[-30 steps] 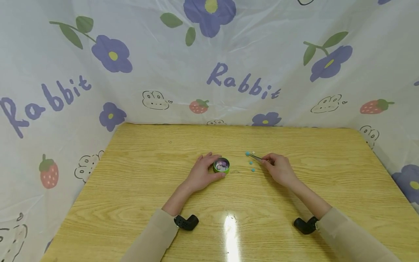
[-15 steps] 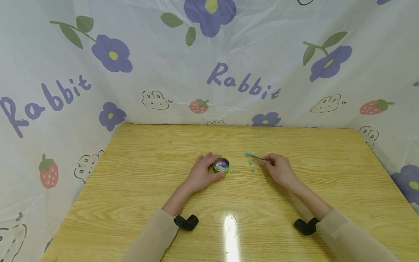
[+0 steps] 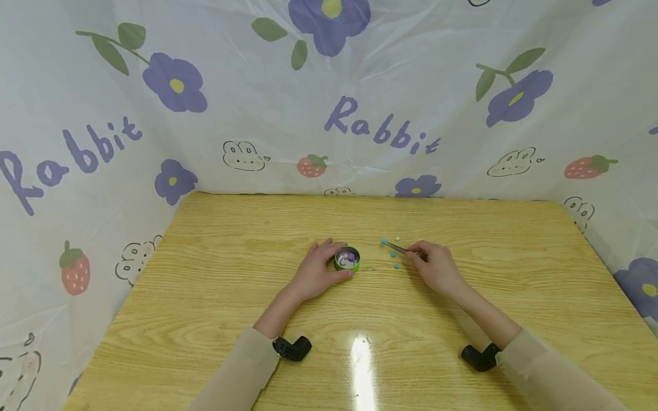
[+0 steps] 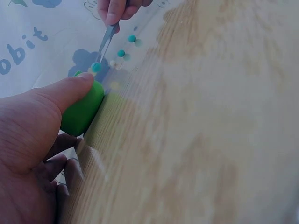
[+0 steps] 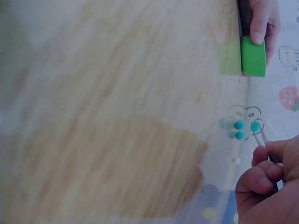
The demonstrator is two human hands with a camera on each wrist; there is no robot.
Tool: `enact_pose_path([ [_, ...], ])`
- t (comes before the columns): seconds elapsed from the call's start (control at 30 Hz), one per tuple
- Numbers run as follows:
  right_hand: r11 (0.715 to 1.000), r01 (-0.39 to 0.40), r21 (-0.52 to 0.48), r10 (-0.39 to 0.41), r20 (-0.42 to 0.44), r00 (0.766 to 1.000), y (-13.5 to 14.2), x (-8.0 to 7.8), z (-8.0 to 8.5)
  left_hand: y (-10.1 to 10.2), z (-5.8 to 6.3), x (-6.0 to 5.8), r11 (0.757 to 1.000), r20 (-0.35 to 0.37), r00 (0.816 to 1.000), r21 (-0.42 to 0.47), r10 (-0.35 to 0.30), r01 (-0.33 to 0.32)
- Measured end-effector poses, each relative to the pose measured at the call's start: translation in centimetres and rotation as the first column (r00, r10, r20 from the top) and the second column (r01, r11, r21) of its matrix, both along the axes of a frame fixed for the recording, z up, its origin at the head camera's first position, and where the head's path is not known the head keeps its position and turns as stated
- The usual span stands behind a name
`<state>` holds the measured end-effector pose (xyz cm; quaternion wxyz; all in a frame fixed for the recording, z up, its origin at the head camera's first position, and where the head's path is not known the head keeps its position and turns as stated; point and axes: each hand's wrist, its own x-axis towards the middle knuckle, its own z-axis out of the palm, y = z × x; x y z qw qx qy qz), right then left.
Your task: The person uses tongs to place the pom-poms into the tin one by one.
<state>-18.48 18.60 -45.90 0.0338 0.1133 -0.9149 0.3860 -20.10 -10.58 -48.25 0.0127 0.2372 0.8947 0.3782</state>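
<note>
In the head view my left hand (image 3: 320, 273) holds a small round green tin (image 4: 84, 112) on the table, thumb on the near side and fingers on the far side. Purple and pale beads (image 3: 352, 257) lie inside it. To the right, my right hand (image 3: 437, 267) pinches a pair of tweezers (image 3: 397, 248). A turquoise bead (image 5: 255, 126) is gripped between the tweezer tips, just above the tabletop. Two more turquoise beads (image 5: 239, 124) and one white bead (image 3: 397, 239) rest on the table near the tweezers.
The wood-grain table (image 3: 231, 240) is glossy and reflects the beads and a bright light. A white cloth (image 3: 267, 114) printed with flowers, strawberries and rabbits hangs behind and beside it. Black cameras (image 3: 293, 348) are worn at both wrists.
The tweezers with the turquoise bead have moved slightly left toward the tin, and the bead has come off the table. The left hand and the tin have stayed in place.
</note>
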Motion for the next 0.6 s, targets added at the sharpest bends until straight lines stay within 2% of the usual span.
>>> enact_pose_path([
  [0.4,0.998,-0.043,-0.033,0.045,0.035,0.998,-1.3,0.9,1.3,0.0,0.2,0.1,1.000,0.007,1.000,-0.007,0.001,-0.001],
  [0.6,0.995,-0.081,-0.057,0.080,-0.014,0.997,-1.7,1.3,1.8,0.0,0.1,0.0,1.000,0.003,1.000,-0.009,0.001,-0.001],
])
